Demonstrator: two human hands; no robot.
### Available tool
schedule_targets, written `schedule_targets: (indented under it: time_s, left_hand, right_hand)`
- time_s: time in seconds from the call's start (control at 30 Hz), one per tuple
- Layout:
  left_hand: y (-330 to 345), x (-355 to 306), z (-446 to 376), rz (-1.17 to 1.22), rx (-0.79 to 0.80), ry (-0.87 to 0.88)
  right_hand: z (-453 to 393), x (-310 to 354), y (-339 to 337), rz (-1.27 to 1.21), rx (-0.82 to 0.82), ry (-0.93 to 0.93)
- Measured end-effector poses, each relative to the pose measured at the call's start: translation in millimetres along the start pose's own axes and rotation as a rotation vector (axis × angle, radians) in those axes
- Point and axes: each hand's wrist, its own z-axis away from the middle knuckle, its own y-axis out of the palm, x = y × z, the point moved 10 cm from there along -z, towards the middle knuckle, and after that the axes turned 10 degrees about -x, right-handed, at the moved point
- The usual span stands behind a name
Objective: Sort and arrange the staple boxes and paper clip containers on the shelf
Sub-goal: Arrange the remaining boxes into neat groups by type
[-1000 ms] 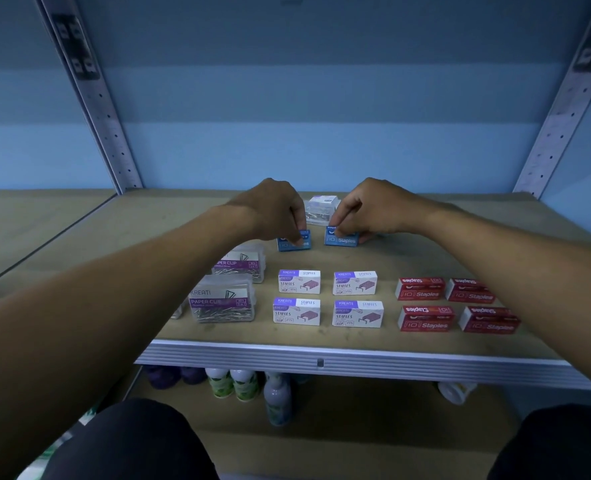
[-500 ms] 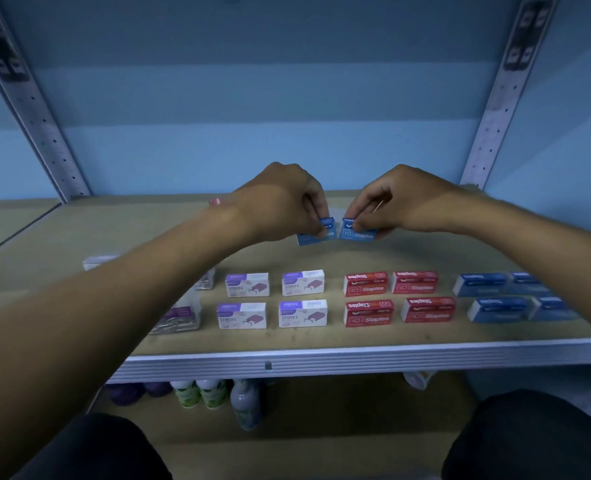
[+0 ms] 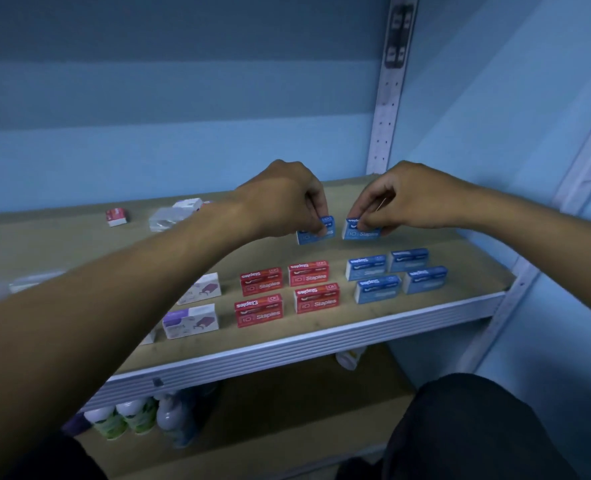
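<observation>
The shelf [image 3: 408,317] carries the sorted stock near its front edge: white boxes [image 3: 190,320] toward the left, four red boxes [image 3: 287,292] in a two-by-two block in the middle, and four blue boxes [image 3: 396,273] in a matching block at the right. Farther back on the left lie a clear container [image 3: 164,218] and a lone red box [image 3: 116,216], both unsorted.

The step in hand appears to be adding two more blue boxes to the blue block. To do it well, each box should probably be lowered flat behind the block's rear row, label facing forward like the others, with the same gap as between the existing boxes. Both boxes should be set down together and squared to the row before the fingers let go, so that neither nudges a box already placed.

The left hand [image 3: 287,202] pinches one blue box [image 3: 316,232] between thumb and curled fingertips; the box hangs below the fingers, behind the red block. The right hand [image 3: 401,199] pinches a second blue box [image 3: 361,230] in the same manner, just beside the first and not touching it, behind and slightly left of the blue block. Whether either box rests on the shelf cannot be told.
</observation>
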Motion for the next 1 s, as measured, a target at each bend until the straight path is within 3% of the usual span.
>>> schedule_targets:
  time_s: [0.8,1.0]
  left_hand:
    - [60.4,-33.0,-26.1,-0.062,0.131,0.016]
    - [28.9,-15.7,-19.5,-0.046,0.043,-0.041]
  right_hand:
    - [8.9,-49.8,-6.7,0.194,0.032,0.065]
    - [5.5,-44.1,-12.6,0.272,0.004,0.010]
